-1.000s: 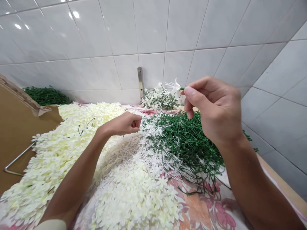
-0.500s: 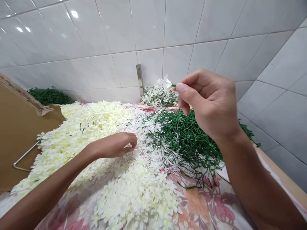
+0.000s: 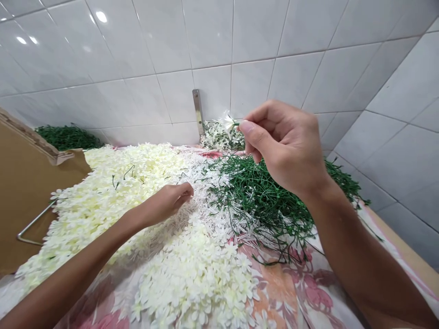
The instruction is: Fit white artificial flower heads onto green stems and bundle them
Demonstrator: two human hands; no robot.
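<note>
Between thumb and index finger, my right hand [image 3: 284, 146] pinches the green stem of a small white artificial flower [image 3: 227, 122], its petals pointing left. Over the heaps, my left hand [image 3: 173, 198] has its fingers curled together; what they hold, if anything, is hidden. Beside it lies a pile of thin white stamens [image 3: 202, 187]. Green plastic stems [image 3: 264, 196] are tangled below my right hand. Cream-white petals spread in a large heap [image 3: 137, 160] on the left, with a nearer heap [image 3: 195, 278] at the front.
A finished-looking bunch of white flowers [image 3: 219, 137] rests by the tiled wall [image 3: 212, 41], near a metal bracket [image 3: 198, 112]. An open cardboard box [image 3: 30, 192] stands at left, with more green stems [image 3: 66, 137] behind it. Flower-patterned cloth [image 3: 277, 283] covers the surface.
My right hand has moved a little to the left with the flower. My left hand's fingers have drawn closer together and shifted slightly up and left.
</note>
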